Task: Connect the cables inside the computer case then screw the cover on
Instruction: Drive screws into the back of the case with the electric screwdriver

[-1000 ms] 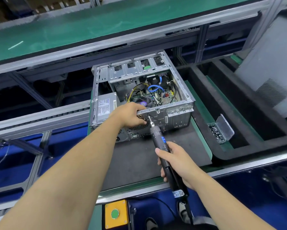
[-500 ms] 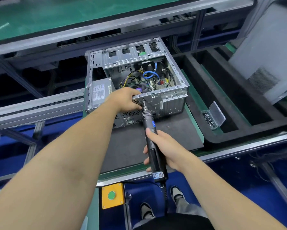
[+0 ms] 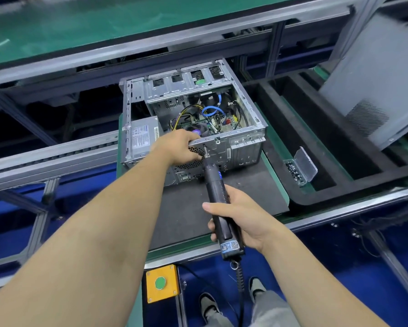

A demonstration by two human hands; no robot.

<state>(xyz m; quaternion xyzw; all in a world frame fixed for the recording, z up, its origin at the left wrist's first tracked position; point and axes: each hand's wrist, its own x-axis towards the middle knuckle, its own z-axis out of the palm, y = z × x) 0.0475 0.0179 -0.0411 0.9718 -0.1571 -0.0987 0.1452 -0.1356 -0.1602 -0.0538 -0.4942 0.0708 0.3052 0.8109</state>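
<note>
While the grey metal computer case (image 3: 221, 128) lies uncovered at centre frame (cable state unclear), our left hand (image 3: 178, 147) grips its rim, and our right hand (image 3: 240, 223) clasps the black electric screwdriver (image 3: 216, 197).

Factory assembly line: green conveyor belt (image 3: 80, 22), aluminium framing (image 3: 49, 159).

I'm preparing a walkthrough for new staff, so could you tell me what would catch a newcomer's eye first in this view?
First, the open computer case at centre on a dark mat, its blue cable and yellow wires exposed. Next, the right hand gripping a black electric screwdriver with its tip at the case's near panel, where the left hand rests. Below, a yellow box with a green button stands out.
</note>
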